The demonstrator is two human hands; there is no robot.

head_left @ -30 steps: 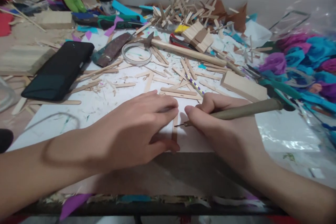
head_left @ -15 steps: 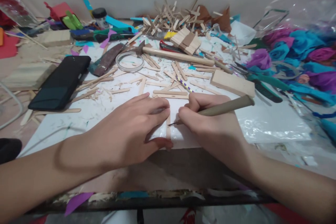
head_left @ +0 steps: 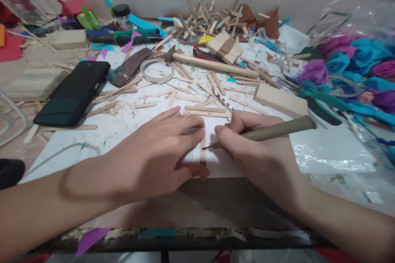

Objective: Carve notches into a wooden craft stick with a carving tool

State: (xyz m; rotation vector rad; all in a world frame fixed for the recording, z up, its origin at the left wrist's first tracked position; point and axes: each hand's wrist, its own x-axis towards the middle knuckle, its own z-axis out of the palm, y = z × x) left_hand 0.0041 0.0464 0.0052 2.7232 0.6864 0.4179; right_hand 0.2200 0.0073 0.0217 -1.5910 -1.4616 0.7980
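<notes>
A wooden stick [head_left: 203, 154] lies upright in the view on white paper, near the paper's front edge. My left hand [head_left: 160, 152] presses it down, fingertips at its upper end and thumb at its lower end. In my right hand [head_left: 247, 144] is a thin tool with an olive handle [head_left: 280, 128], gripped like a pen. Its dark pointed tip touches or nearly touches the stick's right side, between my left fingertips and thumb. Just beyond my hands lie a few flat sticks [head_left: 205, 109].
A black phone [head_left: 72, 92] lies at left. Behind are a hammer [head_left: 212, 63], a tape ring [head_left: 157, 70] and a heap of sticks [head_left: 210, 18]. A wood block [head_left: 280, 99], green-handled pliers [head_left: 322, 109] and crepe paper flowers [head_left: 354, 59] are at right.
The whole view has shifted, so most things appear slightly further right. The tool's handle is tilted a little differently, and its tip remains at the stick. My left hand still holds the stick down.
</notes>
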